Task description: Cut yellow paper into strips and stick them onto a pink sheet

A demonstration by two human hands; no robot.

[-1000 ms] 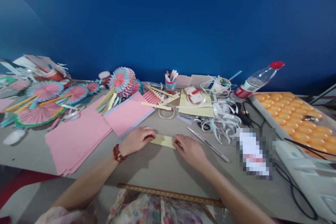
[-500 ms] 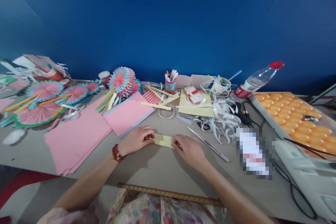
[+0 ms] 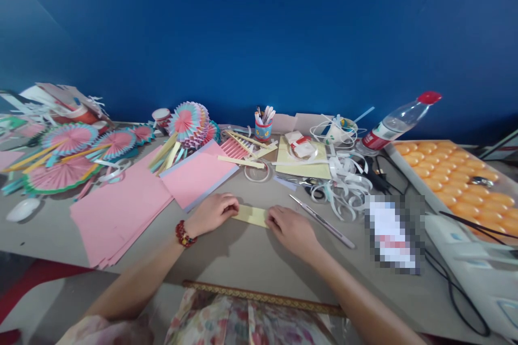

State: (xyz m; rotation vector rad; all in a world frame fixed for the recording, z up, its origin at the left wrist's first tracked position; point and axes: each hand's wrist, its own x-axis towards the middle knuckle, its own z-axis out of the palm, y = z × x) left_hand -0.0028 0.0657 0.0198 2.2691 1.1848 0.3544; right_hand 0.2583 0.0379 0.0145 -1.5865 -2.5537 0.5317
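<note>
A narrow pale yellow strip of folded paper (image 3: 252, 215) lies flat on the grey table in front of me. My left hand (image 3: 214, 212) has its curled fingers closed on the strip's left end. At the other end, the fingers of my right hand (image 3: 289, 227) are bent and press on the paper. A slim craft knife (image 3: 324, 221) lies just right of my right hand. Beyond my left hand is a pink sheet with lilac edges (image 3: 198, 172), beside a stack of pink paper (image 3: 121, 215).
Paper fans (image 3: 68, 140) crowd the left side. A pen cup (image 3: 264, 129), scissors (image 3: 313, 188), white ribbon curls (image 3: 343, 188) and yellow sheets (image 3: 303, 167) lie beyond my hands. To the right are a red-capped bottle (image 3: 399, 125), an orange bubbled tray (image 3: 457, 183) and black cables (image 3: 457, 296).
My left fingers have shifted very slightly on the strip's left end. My right hand stays at the other end, and the strip remains on the table.
</note>
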